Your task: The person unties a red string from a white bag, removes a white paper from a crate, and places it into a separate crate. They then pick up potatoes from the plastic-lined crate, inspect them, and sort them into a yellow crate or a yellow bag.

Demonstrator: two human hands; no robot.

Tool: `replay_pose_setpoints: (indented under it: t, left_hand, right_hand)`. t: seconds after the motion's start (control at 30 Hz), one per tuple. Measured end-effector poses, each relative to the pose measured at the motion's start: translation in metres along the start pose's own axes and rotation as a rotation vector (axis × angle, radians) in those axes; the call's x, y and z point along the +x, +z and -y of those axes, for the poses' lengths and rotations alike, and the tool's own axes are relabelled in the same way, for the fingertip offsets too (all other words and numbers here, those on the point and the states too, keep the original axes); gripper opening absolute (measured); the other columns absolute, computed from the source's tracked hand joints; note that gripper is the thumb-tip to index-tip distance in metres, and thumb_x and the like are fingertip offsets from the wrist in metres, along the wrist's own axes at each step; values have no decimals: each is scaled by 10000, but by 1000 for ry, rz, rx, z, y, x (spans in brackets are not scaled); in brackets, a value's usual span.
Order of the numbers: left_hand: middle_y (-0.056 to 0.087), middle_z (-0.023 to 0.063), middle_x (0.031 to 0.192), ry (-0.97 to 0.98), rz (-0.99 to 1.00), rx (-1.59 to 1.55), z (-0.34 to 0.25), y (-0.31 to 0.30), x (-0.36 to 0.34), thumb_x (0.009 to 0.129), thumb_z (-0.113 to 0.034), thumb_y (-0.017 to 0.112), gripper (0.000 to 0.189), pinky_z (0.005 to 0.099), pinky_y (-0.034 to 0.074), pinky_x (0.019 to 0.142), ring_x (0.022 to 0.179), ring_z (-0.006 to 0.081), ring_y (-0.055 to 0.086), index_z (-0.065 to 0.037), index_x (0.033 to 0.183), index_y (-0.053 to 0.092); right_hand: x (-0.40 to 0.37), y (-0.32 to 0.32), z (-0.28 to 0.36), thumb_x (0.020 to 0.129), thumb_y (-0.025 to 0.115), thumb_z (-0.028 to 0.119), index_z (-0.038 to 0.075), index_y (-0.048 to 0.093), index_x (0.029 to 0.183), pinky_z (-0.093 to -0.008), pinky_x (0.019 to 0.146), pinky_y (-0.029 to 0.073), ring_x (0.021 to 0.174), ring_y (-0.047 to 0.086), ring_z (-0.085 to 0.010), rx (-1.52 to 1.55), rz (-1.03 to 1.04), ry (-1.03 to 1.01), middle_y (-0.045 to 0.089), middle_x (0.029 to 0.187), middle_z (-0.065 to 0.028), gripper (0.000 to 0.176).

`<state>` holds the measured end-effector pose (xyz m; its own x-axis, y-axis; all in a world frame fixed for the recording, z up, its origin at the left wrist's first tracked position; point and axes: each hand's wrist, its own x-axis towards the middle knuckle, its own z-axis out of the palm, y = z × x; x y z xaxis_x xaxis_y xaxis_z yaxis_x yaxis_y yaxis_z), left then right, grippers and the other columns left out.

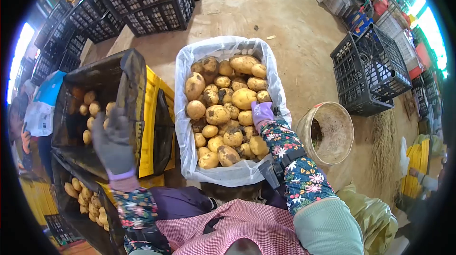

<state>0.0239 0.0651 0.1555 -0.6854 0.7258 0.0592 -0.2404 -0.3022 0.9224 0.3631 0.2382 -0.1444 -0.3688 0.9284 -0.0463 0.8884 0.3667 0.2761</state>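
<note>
My left hand (114,148), in a grey glove with a purple cuff, reaches over a black-lined crate (133,76) on the left. Its fingers look spread, though motion blurs them, and a potato (107,123) shows beside the fingertips. Several more potatoes (94,108) lie deeper in that crate. In a purple glove, my right hand (262,114) is at the right side of a crate lined with white film (185,136), full of soil-marked potatoes (217,115). Its fingers are curled against a potato (263,96); their undersides are hidden.
Another black-lined crate (61,164) holds potatoes at lower left. A dirty white bucket (339,131) stands right of the middle crate, with empty black crates (365,72) beyond. Loaded black crates (154,17) are stacked at upper left. Another person's hand (26,138) shows at far left.
</note>
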Motion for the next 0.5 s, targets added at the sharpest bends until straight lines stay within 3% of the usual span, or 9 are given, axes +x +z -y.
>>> replay_pose_setpoints:
  t: [0.07,0.13,0.2,0.27,0.3,0.33,0.4,0.47,0.5]
  left_hand:
    - [548,177,1246,-224,107,-161,13,15,-24,994,-284,429,430,289,497,916,1057,235,598,-41,1347,411]
    - [571,161,1203,-435,164,-216,36,12,-49,979,-311,463,438,279,531,817,991,221,620,-39,1320,429]
    - [575,164,1161,-581,131,-192,50,16,-73,958,-348,503,485,275,543,754,982,223,619,-22,1306,420]
    - [570,171,1142,-635,280,-124,64,16,-93,944,-377,524,524,272,531,762,962,218,615,-20,1309,407]
    - [566,176,1130,-655,328,-145,70,20,-99,938,-364,543,538,272,517,773,954,211,610,-18,1323,396]
    - [566,159,1149,-691,361,-83,73,27,-103,946,-345,538,531,286,503,802,958,194,605,-20,1340,390]
    - [567,136,1163,-635,405,3,81,39,-107,957,-342,520,520,306,500,818,942,178,607,-28,1351,390]
    - [541,127,1215,-618,432,14,89,41,-106,958,-305,531,521,307,480,864,1015,186,581,-36,1377,376]
    - [514,133,1251,-476,482,99,94,46,-107,947,-267,556,547,310,467,892,1073,196,553,-38,1398,347]
  right_hand:
    - [-1,10,-11,878,463,152,40,573,1021,-494,649,469,711,665,-342,135,-42,25,663,756,-179,212]
    - [-21,-91,-20,906,476,255,29,557,1079,-476,655,468,743,672,-340,226,190,9,679,808,-180,296]
    - [-41,-161,-34,888,548,368,35,539,1178,-462,704,486,825,670,-321,397,225,70,678,880,-193,442]
    - [-53,-188,-44,853,629,383,60,500,1258,-428,756,498,935,655,-295,804,196,124,655,1031,-188,533]
    - [-56,-172,-44,862,636,324,64,448,1325,-377,773,518,1013,632,-252,1308,156,67,633,1102,-161,563]
    - [-68,-191,-39,862,636,324,64,448,1325,-377,773,518,1013,632,-252,1302,160,51,633,1102,-161,563]
    - [-93,-232,-27,906,587,313,68,420,1353,-333,808,531,1030,623,-221,1995,339,90,610,1152,-114,535]
    - [-103,-236,-14,942,534,312,53,417,1353,-326,832,541,1033,625,-223,2350,408,74,610,1163,-109,500]
    - [-106,-241,-9,958,501,344,34,414,1348,-345,837,549,1036,625,-239,2475,474,80,595,1194,-119,506]
